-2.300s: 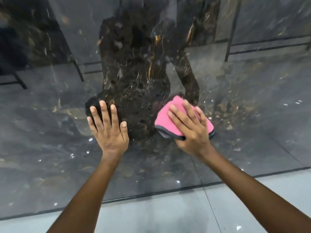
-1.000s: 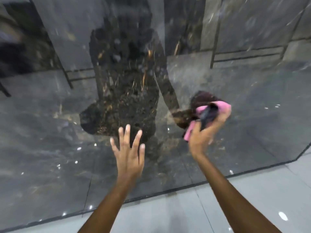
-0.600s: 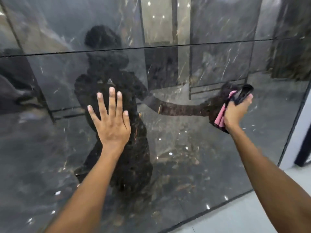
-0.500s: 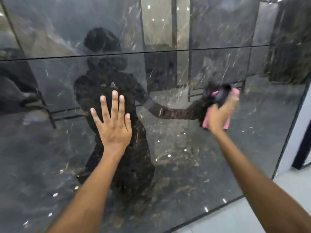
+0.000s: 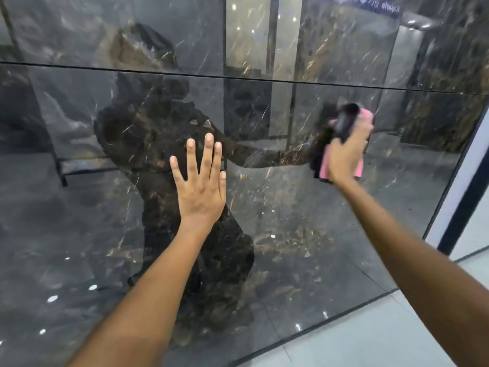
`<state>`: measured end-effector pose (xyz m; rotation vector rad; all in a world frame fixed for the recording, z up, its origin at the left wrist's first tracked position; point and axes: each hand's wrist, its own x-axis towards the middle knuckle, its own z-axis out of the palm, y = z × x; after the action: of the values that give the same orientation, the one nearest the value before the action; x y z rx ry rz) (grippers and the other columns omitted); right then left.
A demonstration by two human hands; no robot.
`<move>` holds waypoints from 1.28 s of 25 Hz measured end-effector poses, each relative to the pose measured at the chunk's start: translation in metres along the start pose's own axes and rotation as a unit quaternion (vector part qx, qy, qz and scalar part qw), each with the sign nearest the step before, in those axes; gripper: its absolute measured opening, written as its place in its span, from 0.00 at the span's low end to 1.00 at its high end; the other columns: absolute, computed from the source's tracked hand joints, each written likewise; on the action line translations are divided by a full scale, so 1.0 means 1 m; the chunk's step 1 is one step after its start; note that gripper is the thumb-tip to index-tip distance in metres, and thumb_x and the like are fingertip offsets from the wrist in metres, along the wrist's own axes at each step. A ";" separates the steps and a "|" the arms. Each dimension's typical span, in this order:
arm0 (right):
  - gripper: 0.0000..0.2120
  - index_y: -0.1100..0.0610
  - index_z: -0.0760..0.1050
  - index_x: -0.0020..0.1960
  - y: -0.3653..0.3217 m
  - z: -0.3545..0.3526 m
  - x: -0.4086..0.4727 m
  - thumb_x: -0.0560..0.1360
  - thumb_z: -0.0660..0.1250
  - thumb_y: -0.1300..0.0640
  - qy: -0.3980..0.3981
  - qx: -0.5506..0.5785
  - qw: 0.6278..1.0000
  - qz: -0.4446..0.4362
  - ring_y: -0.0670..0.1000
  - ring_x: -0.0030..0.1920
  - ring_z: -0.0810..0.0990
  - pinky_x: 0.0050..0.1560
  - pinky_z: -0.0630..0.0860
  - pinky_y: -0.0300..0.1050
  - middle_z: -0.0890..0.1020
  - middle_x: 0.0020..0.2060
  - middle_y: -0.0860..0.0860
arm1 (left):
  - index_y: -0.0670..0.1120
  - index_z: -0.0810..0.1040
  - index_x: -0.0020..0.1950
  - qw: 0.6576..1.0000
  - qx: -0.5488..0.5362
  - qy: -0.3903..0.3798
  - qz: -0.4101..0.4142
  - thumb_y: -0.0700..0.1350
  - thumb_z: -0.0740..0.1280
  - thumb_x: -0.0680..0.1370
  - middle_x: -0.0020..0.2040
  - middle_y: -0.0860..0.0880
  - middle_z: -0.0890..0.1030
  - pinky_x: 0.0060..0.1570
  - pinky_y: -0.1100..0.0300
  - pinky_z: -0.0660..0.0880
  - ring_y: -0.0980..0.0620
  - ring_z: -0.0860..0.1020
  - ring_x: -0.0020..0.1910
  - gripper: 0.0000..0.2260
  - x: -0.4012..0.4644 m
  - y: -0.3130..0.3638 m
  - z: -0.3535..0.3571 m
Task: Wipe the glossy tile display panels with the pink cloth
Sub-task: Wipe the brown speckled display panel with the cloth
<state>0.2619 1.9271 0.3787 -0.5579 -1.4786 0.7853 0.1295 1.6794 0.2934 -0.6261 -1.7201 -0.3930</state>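
Observation:
A glossy dark marble tile panel (image 5: 277, 207) stands upright in front of me and fills most of the view. My left hand (image 5: 201, 186) lies flat against it near the middle, fingers straight and spread. My right hand (image 5: 344, 152) grips the pink cloth (image 5: 366, 120) with its dark edge and holds it against the panel at the right, just under the horizontal joint (image 5: 238, 78). My reflection shows dark in the tile behind both hands.
A second tile panel (image 5: 158, 30) sits above the joint. The panel's right edge meets a white and dark blue frame (image 5: 460, 186). Light grey floor tiles (image 5: 383, 340) run along the panel's bottom edge at lower right.
My view rose from the panel's lower part to its upper part. My right hand carried the cloth up and right, then swept it along the panel. My left hand lifted and pressed flat higher up.

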 end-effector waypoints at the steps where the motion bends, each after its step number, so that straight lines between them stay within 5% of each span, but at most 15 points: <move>1: 0.38 0.56 0.57 0.76 -0.006 0.018 -0.032 0.65 0.55 0.64 -0.057 -0.031 0.995 -0.078 0.57 0.73 0.64 0.75 0.60 0.51 0.63 0.74 0.57 | 0.46 0.43 0.80 1.000 -0.002 0.001 -0.002 0.51 0.41 0.85 0.80 0.49 0.38 0.73 0.39 0.37 0.44 0.35 0.78 0.24 -0.002 -0.001 0.001; 3: 0.39 0.61 0.55 0.77 -0.015 0.033 -0.097 0.67 0.57 0.66 -0.181 -0.100 0.932 -0.298 0.55 0.78 0.50 0.78 0.47 0.55 0.55 0.77 0.56 | 0.46 0.44 0.81 1.000 0.006 -0.003 -0.001 0.51 0.40 0.85 0.80 0.49 0.36 0.74 0.40 0.37 0.45 0.35 0.78 0.24 -0.002 -0.001 0.002; 6: 0.35 0.67 0.61 0.74 0.002 0.016 -0.081 0.67 0.58 0.64 -0.224 -0.184 0.806 -0.516 0.57 0.76 0.55 0.75 0.52 0.59 0.64 0.73 0.63 | 0.47 0.48 0.81 1.000 -0.008 -0.007 0.008 0.51 0.46 0.85 0.81 0.51 0.42 0.74 0.41 0.39 0.47 0.38 0.79 0.24 0.003 0.000 -0.005; 7: 0.34 0.67 0.62 0.73 0.014 0.006 -0.053 0.67 0.59 0.63 -0.210 -0.198 0.801 -0.525 0.57 0.75 0.56 0.75 0.53 0.57 0.65 0.73 0.63 | 0.48 0.52 0.80 0.999 -0.030 0.000 -0.016 0.51 0.50 0.84 0.81 0.51 0.48 0.74 0.42 0.41 0.47 0.41 0.79 0.25 0.005 0.003 -0.008; 9: 0.33 0.64 0.65 0.73 0.030 -0.019 0.002 0.68 0.61 0.63 -0.143 -0.196 0.869 -0.432 0.58 0.73 0.62 0.75 0.57 0.52 0.67 0.72 0.61 | 0.47 0.63 0.76 0.989 -0.090 0.037 -0.116 0.50 0.55 0.81 0.77 0.49 0.60 0.73 0.44 0.46 0.46 0.53 0.77 0.23 0.018 0.022 -0.016; 11: 0.33 0.57 0.64 0.73 0.043 -0.044 0.050 0.68 0.61 0.64 -0.031 -0.106 0.976 -0.187 0.57 0.69 0.67 0.70 0.63 0.48 0.67 0.71 0.56 | 0.46 0.66 0.73 0.968 -0.155 0.069 -0.187 0.50 0.57 0.80 0.76 0.47 0.65 0.73 0.47 0.48 0.46 0.59 0.75 0.22 0.043 0.060 -0.022; 13: 0.35 0.56 0.62 0.74 0.042 -0.048 0.061 0.67 0.60 0.66 0.039 0.020 0.999 -0.018 0.59 0.69 0.68 0.70 0.61 0.49 0.67 0.71 0.55 | 0.45 0.64 0.75 0.966 -0.196 0.068 -0.154 0.49 0.56 0.81 0.77 0.46 0.63 0.75 0.50 0.45 0.46 0.59 0.76 0.22 0.068 0.108 -0.017; 15: 0.36 0.58 0.65 0.73 0.048 -0.037 0.044 0.64 0.60 0.66 -0.055 0.000 0.981 -0.185 0.58 0.71 0.66 0.73 0.58 0.54 0.68 0.72 0.55 | 0.46 0.63 0.76 0.971 -0.210 0.041 -0.107 0.49 0.54 0.82 0.78 0.46 0.61 0.75 0.50 0.43 0.46 0.55 0.78 0.23 0.084 0.150 -0.003; 17: 0.39 0.60 0.60 0.76 0.075 -0.034 0.022 0.64 0.61 0.62 -0.200 -0.101 0.882 -0.415 0.53 0.76 0.56 0.76 0.51 0.52 0.61 0.75 0.53 | 0.48 0.59 0.79 0.976 -0.178 0.017 -0.121 0.55 0.51 0.83 0.79 0.48 0.58 0.75 0.46 0.41 0.43 0.51 0.78 0.25 0.089 0.178 0.016; 19: 0.40 0.60 0.58 0.76 0.110 -0.052 0.054 0.65 0.65 0.63 -0.191 -0.125 0.859 -0.457 0.47 0.77 0.52 0.77 0.48 0.46 0.59 0.75 0.51 | 0.49 0.55 0.80 0.982 -0.109 0.012 -0.156 0.60 0.48 0.82 0.80 0.49 0.56 0.75 0.44 0.40 0.41 0.50 0.78 0.28 0.087 0.194 0.032; 22: 0.37 0.62 0.61 0.75 0.163 -0.092 0.138 0.66 0.64 0.62 -0.026 -0.071 0.979 -0.187 0.49 0.76 0.53 0.74 0.44 0.39 0.60 0.74 0.54 | 0.50 0.50 0.81 0.985 -0.037 0.017 -0.165 0.58 0.49 0.83 0.81 0.49 0.53 0.74 0.40 0.43 0.38 0.50 0.78 0.28 0.086 0.198 0.041; 25: 0.32 0.54 0.67 0.72 0.155 -0.111 0.209 0.68 0.59 0.61 0.156 0.042 0.980 0.112 0.59 0.71 0.68 0.73 0.58 0.48 0.70 0.70 0.58 | 0.50 0.47 0.81 0.984 -0.013 0.029 -0.173 0.55 0.52 0.84 0.81 0.48 0.52 0.74 0.38 0.44 0.37 0.50 0.78 0.27 0.087 0.201 0.042; 27: 0.30 0.57 0.72 0.67 0.117 -0.084 0.202 0.65 0.59 0.65 0.165 0.108 0.980 0.019 0.53 0.63 0.73 0.71 0.64 0.46 0.76 0.63 0.57 | 0.50 0.48 0.81 0.982 -0.010 0.035 -0.184 0.54 0.53 0.84 0.81 0.48 0.52 0.74 0.40 0.43 0.38 0.49 0.78 0.27 0.086 0.202 0.044; 29: 0.32 0.66 0.71 0.68 0.082 -0.057 0.145 0.63 0.60 0.68 0.016 0.079 0.975 -0.209 0.52 0.67 0.68 0.73 0.56 0.37 0.75 0.65 0.61 | 0.50 0.49 0.81 0.982 -0.007 0.036 -0.185 0.52 0.53 0.83 0.81 0.49 0.52 0.75 0.42 0.41 0.39 0.49 0.78 0.27 0.086 0.201 0.044; 32: 0.35 0.65 0.68 0.71 0.097 -0.058 0.097 0.63 0.58 0.61 -0.208 -0.084 0.753 -0.619 0.58 0.72 0.66 0.75 0.56 0.52 0.72 0.69 0.61 | 0.49 0.50 0.81 0.984 -0.014 0.027 -0.176 0.52 0.51 0.83 0.81 0.48 0.51 0.75 0.44 0.38 0.39 0.47 0.79 0.26 0.087 0.198 0.042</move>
<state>0.3004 2.0699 0.3665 0.5596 -1.9019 -0.3286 0.2016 1.8786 0.3538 -0.3260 -1.7762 -0.6773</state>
